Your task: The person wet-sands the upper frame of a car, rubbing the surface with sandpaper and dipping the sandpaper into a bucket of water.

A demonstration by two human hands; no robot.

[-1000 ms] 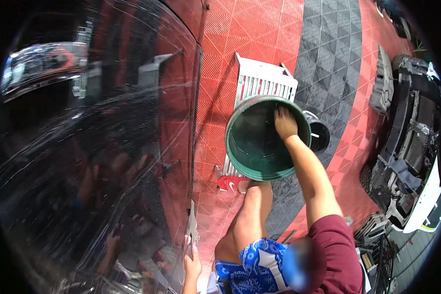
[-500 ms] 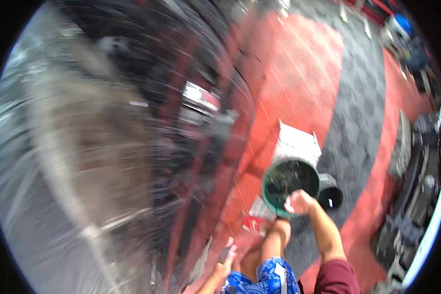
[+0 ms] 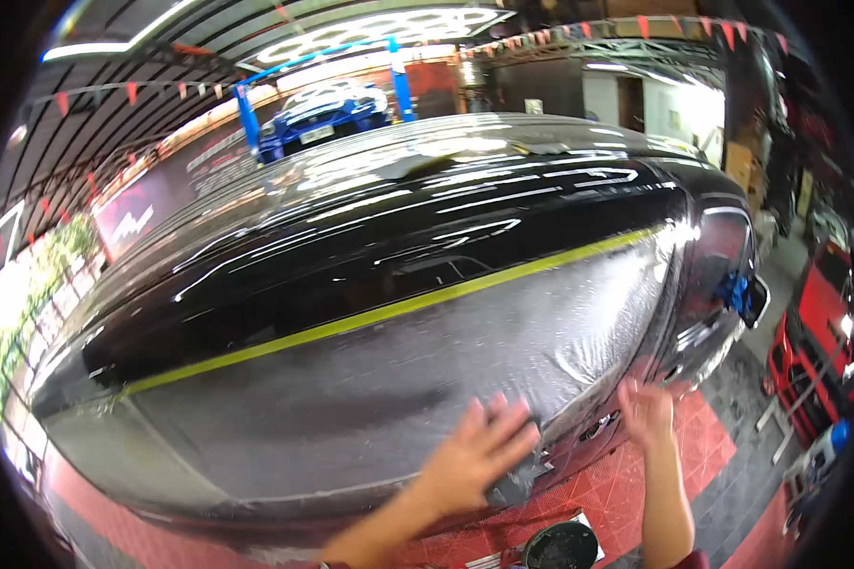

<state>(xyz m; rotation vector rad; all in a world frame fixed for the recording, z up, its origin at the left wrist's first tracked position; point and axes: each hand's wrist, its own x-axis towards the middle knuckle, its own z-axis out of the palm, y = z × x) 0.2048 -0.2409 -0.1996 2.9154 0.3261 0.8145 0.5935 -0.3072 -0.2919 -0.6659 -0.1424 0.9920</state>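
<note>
A glossy black car (image 3: 351, 270) fills the middle of the view. A strip of yellow-green tape (image 3: 389, 311) crosses it lengthwise, and below the tape lies a wide grey, wet-looking sheeted area (image 3: 351, 408). My left hand (image 3: 470, 460) is over the lower edge of this area, fingers stretched, with a dark grey pad (image 3: 512, 486) held against the palm side. Close to the car's lower right part, my right hand (image 3: 648, 414) is raised with fingers apart and seems to hold nothing. A dark green bucket (image 3: 562, 547) stands on the floor below my hands.
Red and dark grey floor tiles (image 3: 678, 446) surround the car. At the right stand a red car part on a stand (image 3: 816, 313) and a blue-topped container (image 3: 830, 441). Far back, a blue car (image 3: 318, 123) sits between blue lift posts (image 3: 401, 81).
The view has swung up from the floor to the car. My right hand has come out of the bucket and up beside the car; my left hand has moved up to the grey area.
</note>
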